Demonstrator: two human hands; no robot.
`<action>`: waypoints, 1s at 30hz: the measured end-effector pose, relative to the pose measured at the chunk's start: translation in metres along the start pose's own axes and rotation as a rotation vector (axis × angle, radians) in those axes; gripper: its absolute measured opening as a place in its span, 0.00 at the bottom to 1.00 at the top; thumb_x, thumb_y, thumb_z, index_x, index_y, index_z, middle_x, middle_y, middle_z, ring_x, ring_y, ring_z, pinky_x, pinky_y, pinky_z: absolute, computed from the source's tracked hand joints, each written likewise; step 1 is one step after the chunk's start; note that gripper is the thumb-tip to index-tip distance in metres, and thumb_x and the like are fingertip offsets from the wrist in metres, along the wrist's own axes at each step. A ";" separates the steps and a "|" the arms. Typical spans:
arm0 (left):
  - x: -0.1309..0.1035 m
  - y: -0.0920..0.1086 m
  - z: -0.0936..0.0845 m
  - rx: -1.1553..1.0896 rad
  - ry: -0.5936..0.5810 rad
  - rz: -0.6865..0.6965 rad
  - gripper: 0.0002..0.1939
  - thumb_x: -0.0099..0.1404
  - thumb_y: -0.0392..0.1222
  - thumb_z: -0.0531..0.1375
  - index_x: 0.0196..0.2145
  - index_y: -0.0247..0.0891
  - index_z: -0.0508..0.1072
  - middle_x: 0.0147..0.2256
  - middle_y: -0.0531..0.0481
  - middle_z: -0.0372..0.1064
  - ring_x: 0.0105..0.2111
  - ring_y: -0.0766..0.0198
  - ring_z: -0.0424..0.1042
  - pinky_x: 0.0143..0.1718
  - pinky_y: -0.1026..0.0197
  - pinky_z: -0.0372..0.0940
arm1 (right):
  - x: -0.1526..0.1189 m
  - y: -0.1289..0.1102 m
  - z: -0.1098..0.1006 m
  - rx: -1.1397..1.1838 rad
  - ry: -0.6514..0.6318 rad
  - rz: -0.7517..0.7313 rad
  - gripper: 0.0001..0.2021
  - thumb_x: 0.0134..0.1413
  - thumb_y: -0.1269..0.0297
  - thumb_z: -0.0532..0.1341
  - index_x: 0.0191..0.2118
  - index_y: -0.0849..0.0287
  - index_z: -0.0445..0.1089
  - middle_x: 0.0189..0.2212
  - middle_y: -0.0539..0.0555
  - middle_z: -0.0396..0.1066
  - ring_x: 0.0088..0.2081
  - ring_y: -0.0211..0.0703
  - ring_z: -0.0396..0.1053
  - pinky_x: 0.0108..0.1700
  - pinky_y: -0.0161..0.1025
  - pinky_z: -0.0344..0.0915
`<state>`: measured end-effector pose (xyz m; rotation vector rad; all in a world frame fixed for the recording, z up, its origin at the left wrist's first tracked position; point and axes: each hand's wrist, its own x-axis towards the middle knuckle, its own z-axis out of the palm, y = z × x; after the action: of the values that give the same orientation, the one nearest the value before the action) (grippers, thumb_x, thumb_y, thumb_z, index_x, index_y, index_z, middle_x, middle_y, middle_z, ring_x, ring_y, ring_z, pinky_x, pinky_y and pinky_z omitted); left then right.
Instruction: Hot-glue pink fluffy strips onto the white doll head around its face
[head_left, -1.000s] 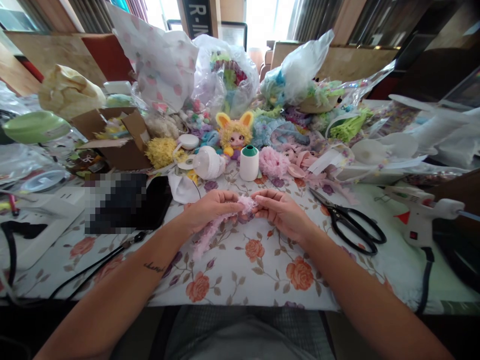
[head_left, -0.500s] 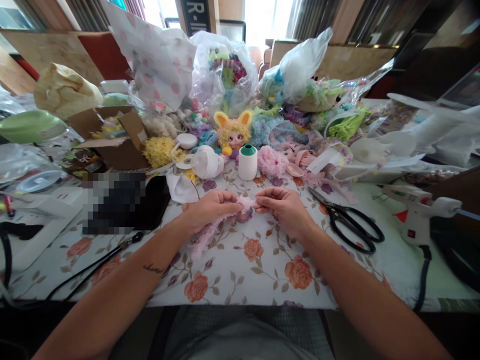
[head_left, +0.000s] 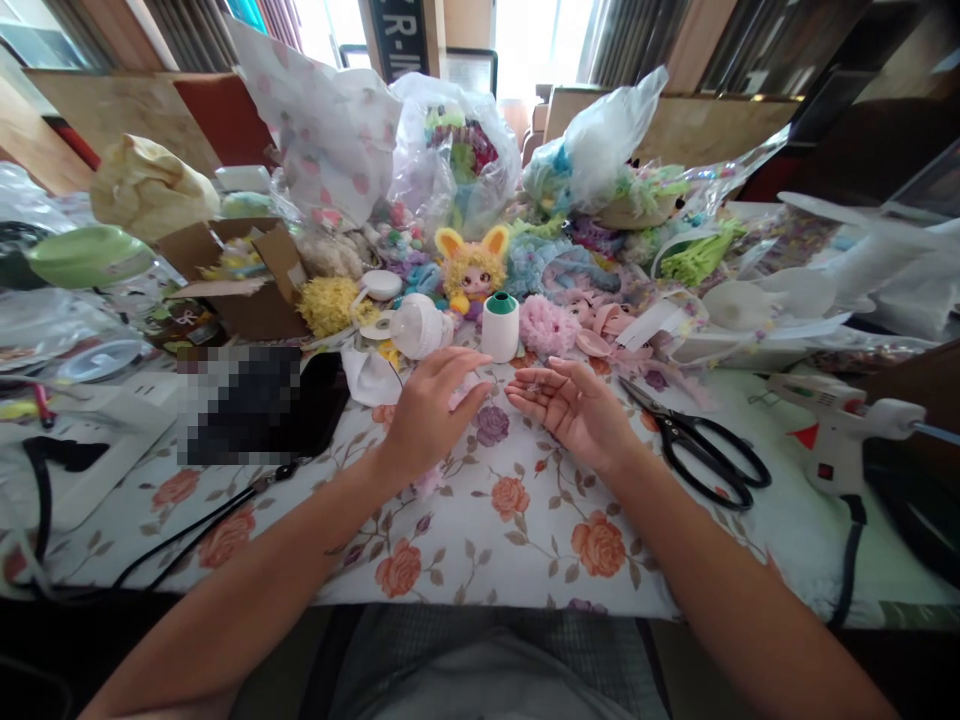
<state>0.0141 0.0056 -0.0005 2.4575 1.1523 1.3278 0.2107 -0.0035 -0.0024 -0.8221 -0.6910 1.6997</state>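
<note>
My left hand (head_left: pixel 435 412) is palm down above the flowered tablecloth (head_left: pixel 480 560), fingers stretched and thumb apart. Behind and below it shows a pink fluffy strip (head_left: pixel 427 481), mostly hidden; a bit of pink also appears between thumb and fingers. Facing it, a little to the right, is my right hand (head_left: pixel 574 410), its palm turned up and fingers loosely spread. A faint glint lies across those fingers, too small to make out. Just beyond both hands stands a white thread cone (head_left: pixel 500 330) with a green top. Black-handled scissors (head_left: pixel 701 445) lie right of my right hand.
A glue gun (head_left: pixel 832 435) with a cord is at the right. Behind the cone sit a yellow bunny-eared doll (head_left: pixel 474 268) and a pink fluffy ball (head_left: pixel 549 325). A phone-like dark slab (head_left: pixel 330 405), a cardboard box (head_left: pixel 259 300) and a power strip (head_left: pixel 112 440) are leftward.
My fingers have come out of their pinch on the pink strip and spread. The right palm has turned upward. The strip, earlier stretched between the hands, is now mostly behind the left hand.
</note>
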 end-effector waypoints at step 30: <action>0.097 -0.176 -0.202 0.778 0.318 -0.369 0.25 0.65 0.51 0.51 0.38 0.26 0.78 0.34 0.56 0.77 0.39 0.69 0.72 0.45 0.65 0.63 | 0.007 0.000 0.001 -0.011 0.085 0.033 0.12 0.53 0.59 0.60 0.37 0.60 0.75 0.37 0.60 0.78 0.43 0.49 0.74 0.49 0.44 0.69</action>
<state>-0.2068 0.1468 0.1109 2.2822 2.4478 1.3509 0.2086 0.0027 -0.0036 -0.9128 -0.6328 1.6813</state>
